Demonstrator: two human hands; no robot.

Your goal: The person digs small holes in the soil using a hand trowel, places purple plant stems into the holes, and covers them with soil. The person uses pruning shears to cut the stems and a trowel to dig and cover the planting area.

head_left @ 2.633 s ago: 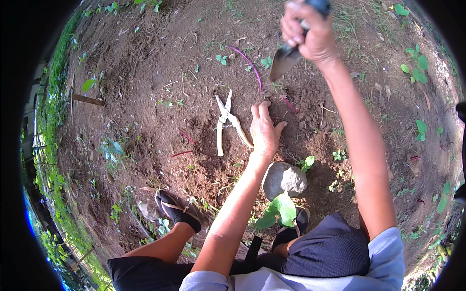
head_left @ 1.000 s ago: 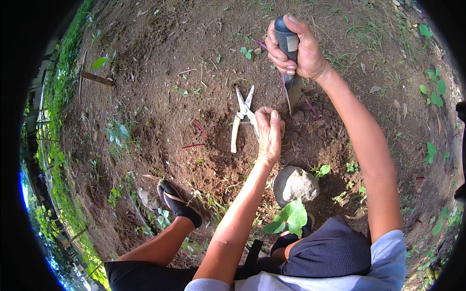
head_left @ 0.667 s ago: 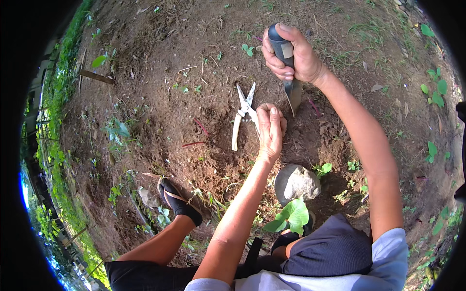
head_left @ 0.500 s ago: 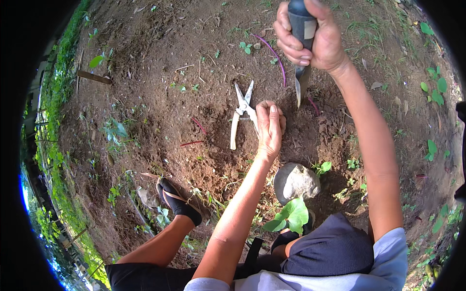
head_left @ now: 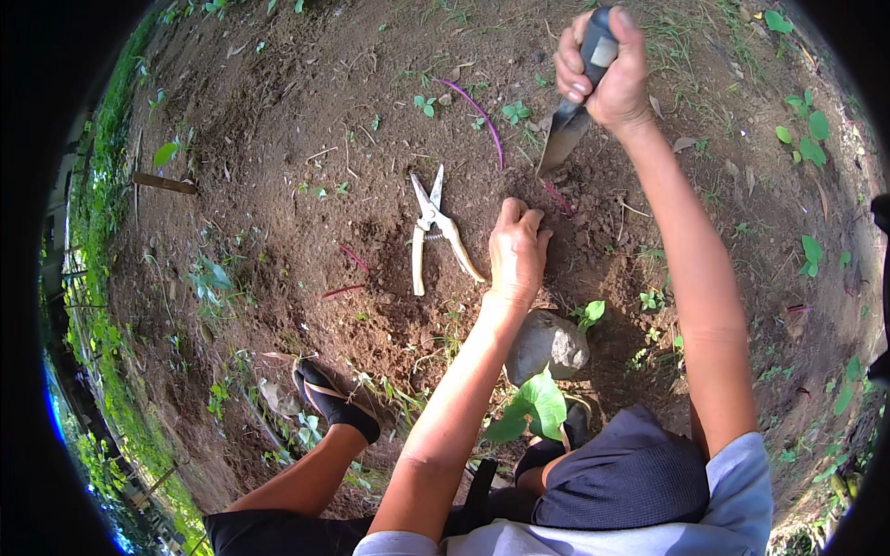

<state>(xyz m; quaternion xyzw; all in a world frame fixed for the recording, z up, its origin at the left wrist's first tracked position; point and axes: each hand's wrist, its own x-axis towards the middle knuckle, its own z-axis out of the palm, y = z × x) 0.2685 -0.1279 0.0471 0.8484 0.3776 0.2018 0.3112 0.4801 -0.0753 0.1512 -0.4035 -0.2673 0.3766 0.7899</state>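
My right hand [head_left: 607,74] is wrapped round the dark handle of a garden trowel [head_left: 565,137] at the upper right. The pointed metal blade slants down and left, its tip at or just above the loose soil; actual contact is unclear. Just below that tip, my left hand [head_left: 517,250] is low over the dirt with its fingers curled; whatever they hold, if anything, is hidden. A short purplish-red stem [head_left: 558,197] lies between the trowel tip and the left hand. Pruning shears [head_left: 433,222] with cream handles lie on the ground left of that hand, blades apart.
A grey rock [head_left: 552,347] sits near my feet, beside a broad green leaf [head_left: 536,408]. A long purple stem [head_left: 482,120] lies farther out, and shorter red stems [head_left: 345,289] rest to the left. A wooden stick [head_left: 165,183] juts up at the far left.
The trowel has come down and its blade has turned to slant left. My left hand has turned, with its back now showing more. The whole view has shifted slightly.
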